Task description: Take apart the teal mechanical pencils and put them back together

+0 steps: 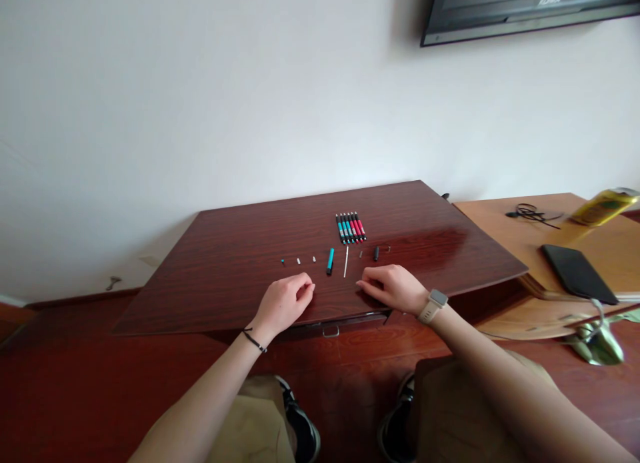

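My left hand point(289, 301) rests near the table's front edge with its fingers curled closed and nothing visible in them. Across from it, my right hand point(387, 287) lies loosely closed on the same edge, also with nothing showing in its grip. Just beyond both hands runs a row of pen parts: a small teal piece point(283, 261), two small white pieces point(299, 261), a teal pen barrel point(330, 260), a thin white refill point(346, 263), a tiny spring point(361, 254), a black grip point(377, 253) and a small clip-like piece point(389, 249). Behind them lie several teal and pink pens point(351, 228) side by side.
The dark wooden table point(240, 243) stands against a white wall. To its right, a lighter wooden cabinet point(500, 229) carries a black cable point(533, 213), a yellow can point(605, 206) and a flat black device point(577, 273). A television point(530, 16) hangs above.
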